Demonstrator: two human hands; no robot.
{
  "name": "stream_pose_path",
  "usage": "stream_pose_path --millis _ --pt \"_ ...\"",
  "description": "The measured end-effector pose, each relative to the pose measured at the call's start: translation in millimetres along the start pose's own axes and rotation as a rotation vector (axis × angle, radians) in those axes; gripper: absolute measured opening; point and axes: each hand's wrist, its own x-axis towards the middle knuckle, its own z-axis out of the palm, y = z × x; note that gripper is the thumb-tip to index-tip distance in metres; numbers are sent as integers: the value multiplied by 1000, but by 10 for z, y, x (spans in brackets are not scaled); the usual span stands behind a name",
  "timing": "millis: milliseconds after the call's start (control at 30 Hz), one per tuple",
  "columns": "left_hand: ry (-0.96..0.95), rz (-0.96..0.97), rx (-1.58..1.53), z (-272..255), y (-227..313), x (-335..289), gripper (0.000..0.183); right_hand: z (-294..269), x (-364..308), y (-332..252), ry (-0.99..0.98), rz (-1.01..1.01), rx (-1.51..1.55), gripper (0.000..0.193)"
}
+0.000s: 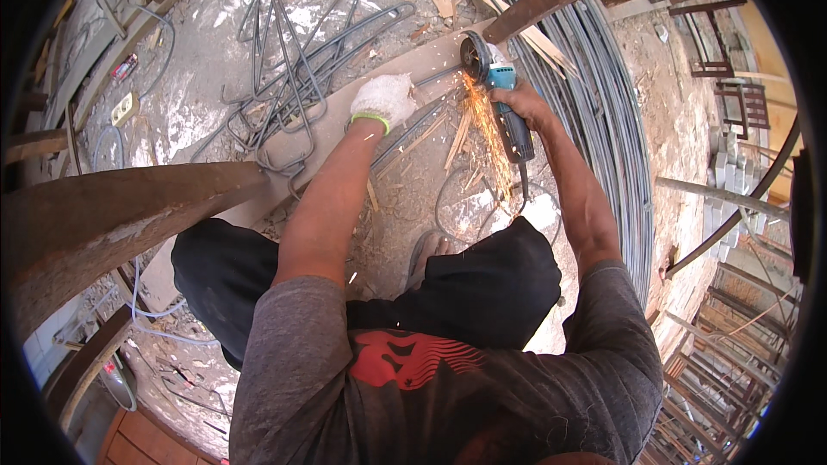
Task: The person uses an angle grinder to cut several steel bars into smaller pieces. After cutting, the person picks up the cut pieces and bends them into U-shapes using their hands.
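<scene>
Fingers of right hand (526, 107) wrapped round grinder (515, 133) (sparks (488, 133) streaming off); gloved left hand (384, 100) at steel rod (438, 76), grip unreadable from here.

the left hand (383, 100) (gloved) reaches forward; the right hand (524, 106) grips.

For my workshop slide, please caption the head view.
Right hand grips a teal-and-black angle grinder spraying orange sparks; white-gloved left hand is by thin grey metal rods.
</scene>
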Motion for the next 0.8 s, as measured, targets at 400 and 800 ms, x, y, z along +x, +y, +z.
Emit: stream_pose_path --millis 400,800 --pt "7 10 -29 3 -36 -12 35 -341 -983 349 283 -105 -33 84" --pt "23 118 -41 99 236 60 34 -401 -2617 1849 577 142 638 56"
